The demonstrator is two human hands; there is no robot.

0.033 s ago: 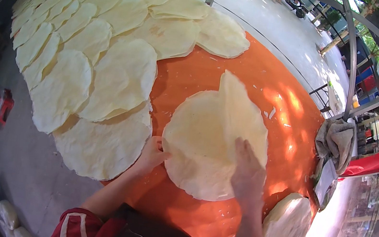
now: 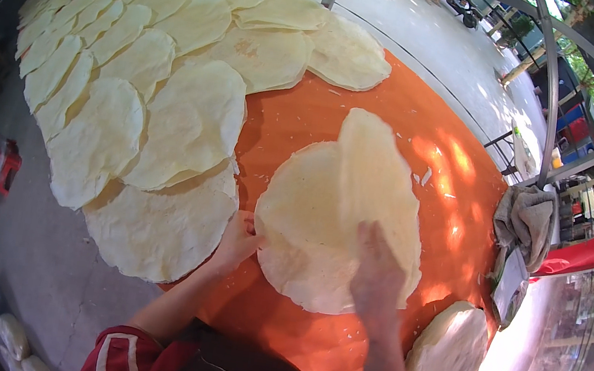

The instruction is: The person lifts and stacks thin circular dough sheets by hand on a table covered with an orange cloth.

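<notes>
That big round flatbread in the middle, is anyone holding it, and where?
Yes. The left hand grips the flatbread stack at its left edge; the right hand lifts the top sheet from underneath.

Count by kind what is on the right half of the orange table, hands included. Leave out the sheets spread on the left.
Hands: 2, left hand and right hand
lifted round sheet: 1
Piles of round sheets: 2, pile under the hands and pile at the near right edge
grey cloth: 1
Total: 6

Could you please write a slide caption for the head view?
Both hands peel a thin flatbread off a stack on an orange cloth.
</notes>
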